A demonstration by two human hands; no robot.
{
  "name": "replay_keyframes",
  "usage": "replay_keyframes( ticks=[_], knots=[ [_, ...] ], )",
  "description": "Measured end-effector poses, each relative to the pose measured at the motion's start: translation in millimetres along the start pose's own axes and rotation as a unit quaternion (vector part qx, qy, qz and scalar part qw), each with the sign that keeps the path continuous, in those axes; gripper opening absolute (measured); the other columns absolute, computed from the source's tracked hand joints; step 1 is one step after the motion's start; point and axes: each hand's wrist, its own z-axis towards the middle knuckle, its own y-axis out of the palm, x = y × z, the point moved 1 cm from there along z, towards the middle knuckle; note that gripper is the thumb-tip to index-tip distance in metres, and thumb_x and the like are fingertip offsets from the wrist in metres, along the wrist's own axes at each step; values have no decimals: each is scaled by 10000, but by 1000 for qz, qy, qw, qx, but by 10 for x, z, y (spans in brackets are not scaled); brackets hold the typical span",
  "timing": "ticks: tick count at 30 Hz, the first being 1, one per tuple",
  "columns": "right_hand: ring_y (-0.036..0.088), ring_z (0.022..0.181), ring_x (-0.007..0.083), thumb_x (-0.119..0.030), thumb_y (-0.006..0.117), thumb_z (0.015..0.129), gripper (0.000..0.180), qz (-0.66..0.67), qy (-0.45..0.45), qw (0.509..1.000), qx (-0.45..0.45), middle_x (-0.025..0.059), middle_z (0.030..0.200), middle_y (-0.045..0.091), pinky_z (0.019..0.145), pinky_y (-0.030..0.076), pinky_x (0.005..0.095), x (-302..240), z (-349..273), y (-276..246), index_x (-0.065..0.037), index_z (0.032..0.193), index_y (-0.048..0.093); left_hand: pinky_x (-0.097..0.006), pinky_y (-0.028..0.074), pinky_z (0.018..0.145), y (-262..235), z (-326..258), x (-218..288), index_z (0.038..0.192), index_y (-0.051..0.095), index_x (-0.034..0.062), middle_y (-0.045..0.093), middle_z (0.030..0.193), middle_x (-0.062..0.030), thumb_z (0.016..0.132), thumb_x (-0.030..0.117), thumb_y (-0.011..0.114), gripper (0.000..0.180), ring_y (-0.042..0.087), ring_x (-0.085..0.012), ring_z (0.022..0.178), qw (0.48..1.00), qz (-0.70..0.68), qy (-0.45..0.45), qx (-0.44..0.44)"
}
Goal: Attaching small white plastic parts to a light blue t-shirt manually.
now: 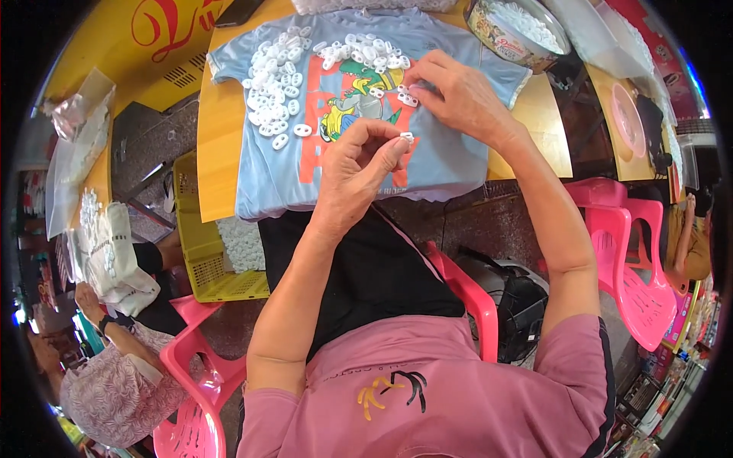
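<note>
My left hand [353, 172] is closed, thumb against forefinger, pinching a small white plastic piece [407, 138] above the lower part of a light blue printed T-shirt [267, 187]. Beyond it, to the right, my right hand [460, 95] curls its thumb and fingertips onto small white two-holed pieces [407, 97] on the shirt; the fingers partly cover them. A loose heap of similar white oval pieces [273, 95] lies at the shirt's left. Another cluster of ovals [366, 50] spreads across its top. A single oval [303, 130] sits left of my left hand.
The shirt covers a wooden table [216, 164]. At the far right stands a round tin [508, 53] full of white pieces. A yellow crate [200, 263] is below left, pink chairs [611, 221] stand right and left, and another person [126, 382] sits at the left.
</note>
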Motion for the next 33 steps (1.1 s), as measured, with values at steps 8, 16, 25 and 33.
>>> replay_keyframes(
  ticks=[8, 16, 25, 33],
  knots=[
    [623, 890, 286, -64, 602, 898, 218, 48, -30, 998, 26, 113, 1027, 635, 762, 493, 351, 100, -25, -90, -51, 1112, 643, -220, 498, 691, 7, -5, 14, 985, 616, -8, 651, 844, -14, 929, 103, 652, 129, 585, -52, 764, 1000, 13, -9, 7],
    [606, 836, 259, -60, 612, 898, 186, -24, -9, 995, 92, 108, 965, 651, 759, 477, 334, 483, -138, -485, -27, 1072, 668, -225, 455, 658, -57, 31, -30, 1016, 596, 48, 671, 890, -45, 930, 135, 653, 135, 578, -91, 735, 998, -62, -12, 6],
    [598, 754, 224, -114, 640, 886, 139, -28, 51, 998, 21, 94, 859, 631, 675, 466, 326, 452, -192, -447, -26, 989, 673, -231, 488, 681, -72, 71, -42, 987, 608, 27, 666, 879, -44, 930, 121, 654, 120, 603, -92, 741, 990, -137, -25, 17],
    [617, 793, 268, -150, 667, 850, 118, -71, -45, 996, -15, 73, 859, 617, 686, 481, 355, 343, -63, -341, -61, 923, 694, -242, 492, 689, -74, 85, -27, 976, 606, 24, 665, 877, -51, 928, 125, 659, 124, 608, -102, 739, 989, -144, -31, 16]
  ],
)
